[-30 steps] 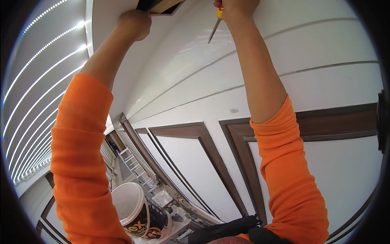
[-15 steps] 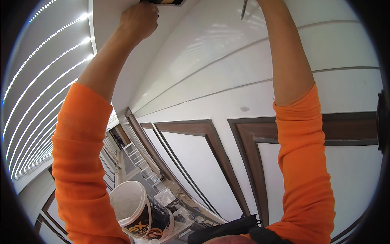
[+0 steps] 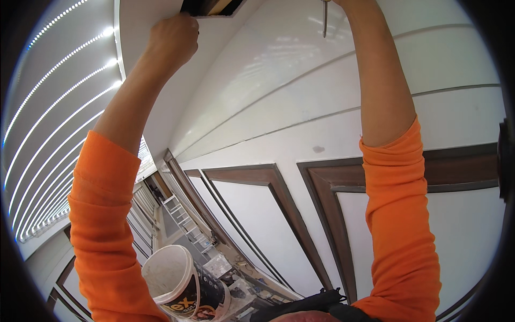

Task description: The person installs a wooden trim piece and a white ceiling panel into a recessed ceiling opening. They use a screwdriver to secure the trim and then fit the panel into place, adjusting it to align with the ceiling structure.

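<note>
Both my arms, in orange sleeves, reach straight up to a white ceiling. My left hand (image 3: 173, 38) is curled into a fist at the rim of a dark rectangular ceiling opening (image 3: 210, 6), its fingers hooked on the edge. My right hand (image 3: 350, 3) is almost wholly cut off by the picture's top edge. A thin metal screwdriver shaft (image 3: 324, 20) points down from it, to the right of the opening. The handle is hidden.
Far below stands a white plastic bucket (image 3: 170, 280) with a dark label, beside clutter on the floor. A metal ladder (image 3: 186, 221) leans further back. Brown-framed white wall panels (image 3: 292, 204) fill the middle. Rows of LED strips (image 3: 64, 86) run along the left.
My right hand has gone up past the top edge, so the screwdriver's yellow handle no longer shows. My left hand stays at the opening's rim.
</note>
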A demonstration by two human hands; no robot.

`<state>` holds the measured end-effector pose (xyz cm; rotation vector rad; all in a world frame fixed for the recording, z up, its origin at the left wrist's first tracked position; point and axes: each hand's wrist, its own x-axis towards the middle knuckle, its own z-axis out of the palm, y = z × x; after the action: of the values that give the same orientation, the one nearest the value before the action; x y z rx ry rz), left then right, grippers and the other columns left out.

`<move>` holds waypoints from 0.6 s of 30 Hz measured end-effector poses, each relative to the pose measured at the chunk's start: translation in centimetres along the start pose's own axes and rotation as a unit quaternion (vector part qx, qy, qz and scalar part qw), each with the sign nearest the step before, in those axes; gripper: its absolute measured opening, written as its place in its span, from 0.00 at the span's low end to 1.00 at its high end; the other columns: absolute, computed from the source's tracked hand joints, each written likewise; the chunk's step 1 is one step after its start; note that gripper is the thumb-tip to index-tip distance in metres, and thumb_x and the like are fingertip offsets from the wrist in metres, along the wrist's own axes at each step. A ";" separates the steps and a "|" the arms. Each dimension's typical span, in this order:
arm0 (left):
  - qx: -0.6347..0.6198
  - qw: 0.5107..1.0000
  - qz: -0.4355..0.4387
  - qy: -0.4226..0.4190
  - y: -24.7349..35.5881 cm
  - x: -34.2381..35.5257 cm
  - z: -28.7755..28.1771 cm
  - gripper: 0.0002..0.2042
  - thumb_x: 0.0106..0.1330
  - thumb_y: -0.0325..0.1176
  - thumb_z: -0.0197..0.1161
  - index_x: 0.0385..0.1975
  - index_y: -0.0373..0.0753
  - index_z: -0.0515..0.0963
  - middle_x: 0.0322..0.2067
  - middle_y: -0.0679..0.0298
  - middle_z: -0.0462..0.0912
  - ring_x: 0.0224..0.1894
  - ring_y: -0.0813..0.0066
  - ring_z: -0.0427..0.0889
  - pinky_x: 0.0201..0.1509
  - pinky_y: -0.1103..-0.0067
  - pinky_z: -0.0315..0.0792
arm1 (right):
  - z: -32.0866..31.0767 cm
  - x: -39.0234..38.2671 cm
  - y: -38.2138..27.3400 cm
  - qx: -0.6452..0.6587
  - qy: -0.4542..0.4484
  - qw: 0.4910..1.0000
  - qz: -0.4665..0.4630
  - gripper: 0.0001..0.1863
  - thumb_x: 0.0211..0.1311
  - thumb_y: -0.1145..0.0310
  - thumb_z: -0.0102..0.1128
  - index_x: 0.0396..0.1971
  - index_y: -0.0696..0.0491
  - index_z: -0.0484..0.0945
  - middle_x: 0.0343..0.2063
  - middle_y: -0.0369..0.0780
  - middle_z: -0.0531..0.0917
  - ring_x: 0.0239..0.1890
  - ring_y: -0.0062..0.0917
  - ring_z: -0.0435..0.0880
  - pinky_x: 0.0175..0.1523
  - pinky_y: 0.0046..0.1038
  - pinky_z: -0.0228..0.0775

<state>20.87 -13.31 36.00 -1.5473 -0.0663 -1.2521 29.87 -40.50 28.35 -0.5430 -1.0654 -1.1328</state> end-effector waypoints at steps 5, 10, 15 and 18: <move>0.028 0.996 0.018 0.078 0.6 -0.5 0.3 0.04 0.61 0.26 0.63 0.30 0.36 0.84 0.40 0.56 0.85 0.37 0.55 0.87 0.41 0.64 0.83 | -0.5 0.4 -0.5 -0.170 0.160 0.972 -0.005 0.20 0.67 0.54 0.62 0.37 0.61 0.79 0.14 0.36 0.74 0.12 0.23 0.72 0.17 0.27 0.65; 0.023 0.999 0.009 0.036 0.7 -0.4 0.5 0.04 0.59 0.24 0.62 0.30 0.35 0.84 0.42 0.54 0.85 0.36 0.55 0.88 0.39 0.65 0.83 | -2.1 0.4 -0.7 -0.028 0.166 0.986 0.002 0.20 0.65 0.53 0.64 0.34 0.58 0.78 0.14 0.35 0.74 0.12 0.21 0.72 0.16 0.26 0.63; -0.024 0.998 0.003 0.065 0.5 -0.3 0.9 0.05 0.60 0.25 0.62 0.31 0.37 0.85 0.41 0.55 0.86 0.37 0.55 0.88 0.39 0.63 0.83 | -2.7 -1.8 -1.4 -0.029 0.183 0.983 -0.012 0.18 0.65 0.53 0.65 0.30 0.55 0.77 0.13 0.34 0.73 0.10 0.19 0.69 0.15 0.25 0.61; -0.079 0.996 -0.033 0.023 0.6 0.3 0.7 0.07 0.64 0.30 0.60 0.33 0.40 0.86 0.38 0.56 0.87 0.36 0.54 0.88 0.41 0.63 0.82 | -2.1 -2.1 -2.2 -0.048 0.237 0.970 0.026 0.18 0.65 0.54 0.65 0.30 0.55 0.77 0.13 0.33 0.71 0.09 0.18 0.67 0.15 0.25 0.60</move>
<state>21.81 -13.21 35.86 -1.6626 0.0121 -1.3728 28.58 -42.06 25.29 -0.3459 -0.5816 -1.1951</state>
